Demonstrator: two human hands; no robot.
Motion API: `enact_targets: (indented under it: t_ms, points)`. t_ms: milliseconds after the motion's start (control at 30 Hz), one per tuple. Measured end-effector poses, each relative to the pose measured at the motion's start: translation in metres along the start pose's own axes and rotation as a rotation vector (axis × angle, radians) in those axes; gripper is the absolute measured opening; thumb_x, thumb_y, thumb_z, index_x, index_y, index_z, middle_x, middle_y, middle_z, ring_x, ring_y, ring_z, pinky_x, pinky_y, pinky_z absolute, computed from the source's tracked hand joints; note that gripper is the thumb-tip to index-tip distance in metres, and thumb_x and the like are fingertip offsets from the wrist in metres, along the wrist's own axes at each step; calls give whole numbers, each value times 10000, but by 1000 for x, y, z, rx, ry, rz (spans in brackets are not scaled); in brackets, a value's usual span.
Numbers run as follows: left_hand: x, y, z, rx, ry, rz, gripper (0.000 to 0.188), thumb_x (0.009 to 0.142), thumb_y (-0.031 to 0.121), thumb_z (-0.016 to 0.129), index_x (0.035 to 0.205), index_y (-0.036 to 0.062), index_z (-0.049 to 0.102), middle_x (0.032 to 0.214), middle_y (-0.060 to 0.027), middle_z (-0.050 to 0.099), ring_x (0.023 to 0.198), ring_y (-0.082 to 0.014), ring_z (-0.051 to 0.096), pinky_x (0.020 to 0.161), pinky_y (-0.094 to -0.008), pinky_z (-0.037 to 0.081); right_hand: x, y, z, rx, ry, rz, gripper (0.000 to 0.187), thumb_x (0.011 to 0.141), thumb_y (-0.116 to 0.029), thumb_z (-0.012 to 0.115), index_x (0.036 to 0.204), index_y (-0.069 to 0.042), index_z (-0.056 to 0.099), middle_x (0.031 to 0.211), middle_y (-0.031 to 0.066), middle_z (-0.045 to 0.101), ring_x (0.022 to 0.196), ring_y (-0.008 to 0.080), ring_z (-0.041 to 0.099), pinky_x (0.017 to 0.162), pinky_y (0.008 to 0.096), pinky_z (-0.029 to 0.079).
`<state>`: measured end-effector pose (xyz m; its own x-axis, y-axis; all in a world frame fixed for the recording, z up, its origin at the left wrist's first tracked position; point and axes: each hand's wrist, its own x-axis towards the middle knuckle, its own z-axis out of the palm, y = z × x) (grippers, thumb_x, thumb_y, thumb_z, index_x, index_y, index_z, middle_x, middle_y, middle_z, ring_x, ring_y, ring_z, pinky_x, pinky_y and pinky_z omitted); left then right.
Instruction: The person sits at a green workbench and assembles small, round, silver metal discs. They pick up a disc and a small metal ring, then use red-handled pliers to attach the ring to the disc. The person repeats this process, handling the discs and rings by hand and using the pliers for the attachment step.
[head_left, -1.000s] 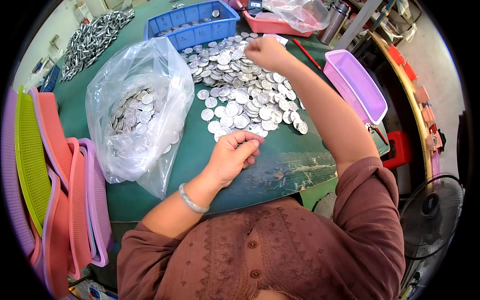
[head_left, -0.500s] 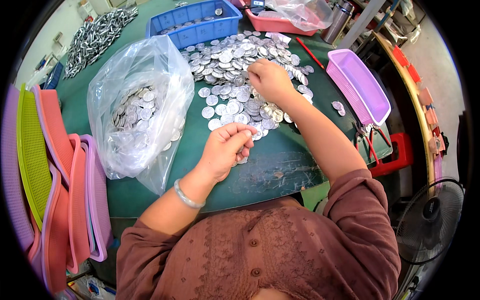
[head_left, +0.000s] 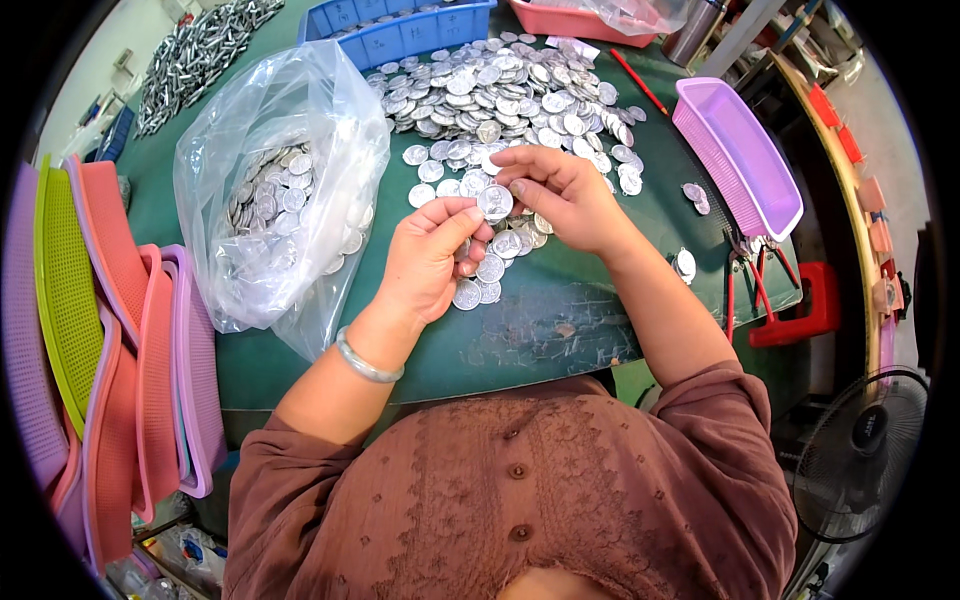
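A round silver medal [head_left: 495,203] with a raised design is held up over the table between my two hands. My left hand [head_left: 432,252] pinches its left edge between thumb and fingers. At its right edge is my right hand [head_left: 570,200], thumb and a lower finger closed on the rim and the index finger stretched above. Beyond my hands spreads a big heap of similar medals [head_left: 500,95], and several loose ones lie just beneath them. A clear plastic bag [head_left: 340,110] to the left contains more medals [head_left: 270,200].
A blue bin [head_left: 400,40] and a pink tray [head_left: 590,25] stand behind the heap. On the right are a purple basket [head_left: 735,160], a red pen [head_left: 638,80], red-handled pliers [head_left: 745,275] and a few loose medals [head_left: 684,264]. Stacked baskets [head_left: 120,380] line the left side.
My right hand has come back from the heap toward my left hand. A medal now shows between them. Another silver piece now lies near the pliers, and the whole view has shifted slightly.
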<state>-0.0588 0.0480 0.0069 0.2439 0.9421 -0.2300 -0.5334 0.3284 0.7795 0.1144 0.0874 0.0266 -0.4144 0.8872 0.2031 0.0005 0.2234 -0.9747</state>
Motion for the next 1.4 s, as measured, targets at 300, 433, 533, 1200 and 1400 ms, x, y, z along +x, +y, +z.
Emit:
enact_targets:
  t_ms: [300,433,533,1200,1400]
  points:
    - [2,-2,1,29,16,53,80,819,97,540,878,46,561,698,-31,574,551,-80,499,458,-177,364,-6,-1,-4,171,-81,235,168,809,-78,533,934,32,559,751,51,590,641,94,534,602,215,446]
    - [2,-2,0,49,19,53,83,820,101,542,876,44,562,702,-30,573,560,-84,501,464,-181,367,-6,1,-6,152,-78,242,162,806,-80,535,919,31,566,746,48,589,634,87,530,593,207,442]
    - [1,-2,0,58,20,47,85,818,103,543,874,42,561,705,-30,572,563,-90,502,467,-184,367,-6,1,-6,157,-67,262,162,805,-81,538,918,31,567,741,50,590,621,87,529,581,205,442]
    - [2,-1,0,45,18,0,87,831,141,532,822,56,549,690,-28,559,561,-97,492,464,-193,359,-6,4,-6,245,-81,359,116,808,-93,562,884,-6,569,712,47,604,575,82,540,532,200,440]
    - [2,-1,0,59,1,25,91,840,135,525,865,52,554,708,-29,568,572,-90,498,469,-188,360,-7,4,-3,132,-78,243,134,801,-99,572,896,-4,579,729,36,596,611,69,527,566,196,437]
